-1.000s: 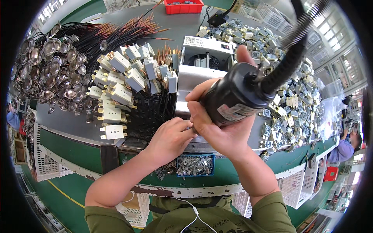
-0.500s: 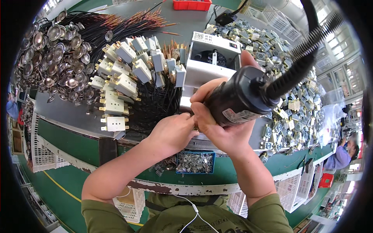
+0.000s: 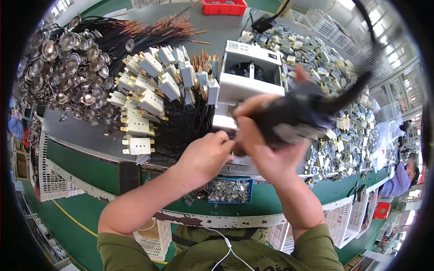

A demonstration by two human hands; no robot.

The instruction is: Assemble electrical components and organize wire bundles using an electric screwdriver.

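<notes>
Black power screwdriver [image 3: 294, 118] clamped in right hand's [image 3: 266, 151] grip; left hand [image 3: 205, 156] pinched shut.

Room was bright, evenly lit; daylight came through windows [image 3: 392, 54] at upper right, slightly blown out. Shadows were soft. Metal caps [image 3: 68, 72] glinted. Right hand [image 3: 271, 149] and black tool [image 3: 303, 113] were motion-blurred; rest sharp. Fisheye bent bench edge [image 3: 212, 221], black vignette ringed frame.
</notes>
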